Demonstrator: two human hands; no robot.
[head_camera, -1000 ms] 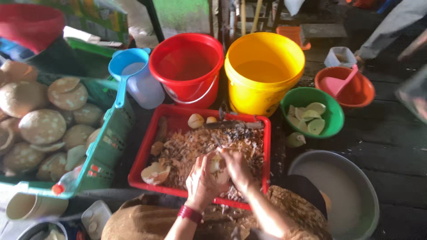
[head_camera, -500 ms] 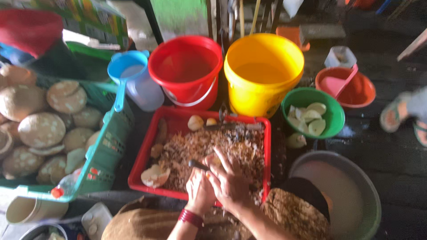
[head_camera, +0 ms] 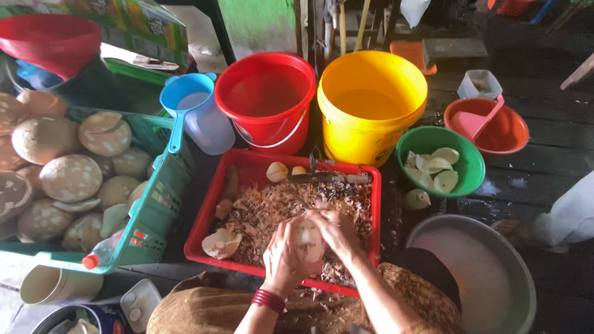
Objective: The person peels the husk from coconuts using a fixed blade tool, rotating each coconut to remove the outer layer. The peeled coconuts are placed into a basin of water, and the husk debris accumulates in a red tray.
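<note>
My left hand and my right hand are cupped together around a pale peeled piece of coconut flesh, held over the near side of a red tray. Brown shavings fill the tray. A knife lies on them near the far edge, beside two pale pieces. A broken shell piece sits at the tray's near left. My left wrist wears red bangles.
Beyond the tray stand a red bucket and a yellow bucket with liquid. A green bowl of white pieces, an orange bowl, a grey basin. A green crate of husked coconuts at left, with a blue scoop.
My hands have drawn together and lifted the pale piece clear of the shavings. A passing person's foot at right has left view; a pale sleeve now shows at the right edge.
</note>
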